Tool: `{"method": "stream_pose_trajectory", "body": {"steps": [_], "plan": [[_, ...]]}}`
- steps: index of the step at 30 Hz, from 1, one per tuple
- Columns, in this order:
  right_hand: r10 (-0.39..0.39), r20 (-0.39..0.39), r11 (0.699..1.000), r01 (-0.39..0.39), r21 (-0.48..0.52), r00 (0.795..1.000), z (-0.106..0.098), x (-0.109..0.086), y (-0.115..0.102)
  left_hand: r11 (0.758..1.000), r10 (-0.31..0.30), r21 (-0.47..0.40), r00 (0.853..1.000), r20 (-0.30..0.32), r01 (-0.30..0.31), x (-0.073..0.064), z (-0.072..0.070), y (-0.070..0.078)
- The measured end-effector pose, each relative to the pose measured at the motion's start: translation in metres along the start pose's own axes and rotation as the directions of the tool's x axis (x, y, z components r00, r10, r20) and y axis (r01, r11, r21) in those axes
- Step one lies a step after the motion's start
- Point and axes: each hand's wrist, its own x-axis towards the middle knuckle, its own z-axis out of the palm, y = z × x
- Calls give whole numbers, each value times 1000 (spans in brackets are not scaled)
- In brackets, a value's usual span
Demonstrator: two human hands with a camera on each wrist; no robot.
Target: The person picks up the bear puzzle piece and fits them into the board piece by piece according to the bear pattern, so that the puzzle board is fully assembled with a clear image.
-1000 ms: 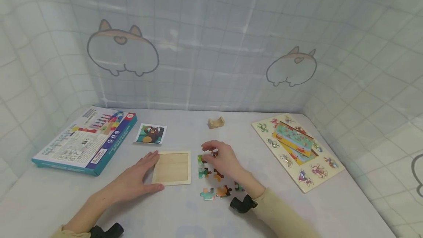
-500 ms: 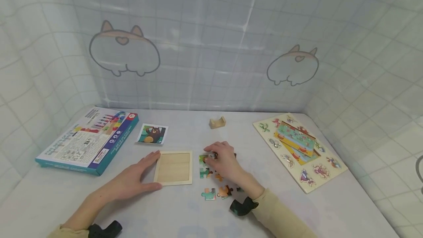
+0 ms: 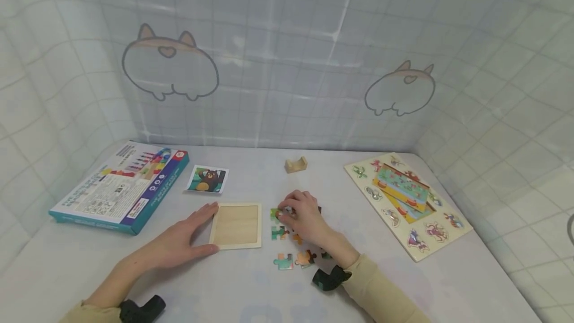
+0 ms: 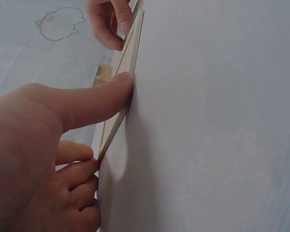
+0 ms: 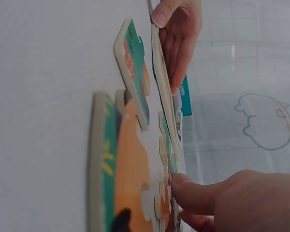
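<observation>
Your left hand rests along the left side of the wooden frame, thumb at its near corner and fingertips at its far corner; the fingers are stretched out and spread, touching the edge without wrapping it. The frame lies flat on the table, close to square, so no long axis stands out; two of its sides run away from you and two run across

Just right of the frame lie the puzzle pieces, with a green-edged column running away from you alongside it. Your right hand is over the far part of this group, fingers bent, thumb touching a piece; the hand hides much of it, so I cannot tell whether you are pinching it or only pressing. Nearer you than the column, right of the frame's near corner, a teal piece points a knob left, toward the frame's side, and beside it an orange piece has its long axis running across, a dark knob pointing right

Beyond the frame's far left corner is a bear picture card; well left of the frame, a box slants away; well right of it, an animal board slants too
</observation>
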Motion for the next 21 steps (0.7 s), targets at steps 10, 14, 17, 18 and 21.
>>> {"method": "stream_pose_trajectory", "body": {"steps": [10,14,17,18,21], "plan": [[-36,26,999,36,-7,999,1,-3,2,1000,-10,-7,1000,0,10,1,-1,1],[-44,30,999,45,-8,999,0,-3,2,1000,-13,-12,1000,-2,13,1,-1,1],[-30,16,1000,30,-4,999,0,-4,1,1000,-18,-18,1000,3,18,1,-1,2],[-22,6,1000,22,-2,1000,0,-4,1,1000,-18,-19,1000,3,18,1,-1,2],[10,-11,1000,-10,5,1000,0,-3,0,1000,-14,-17,1000,2,14,1,-1,1]]}}
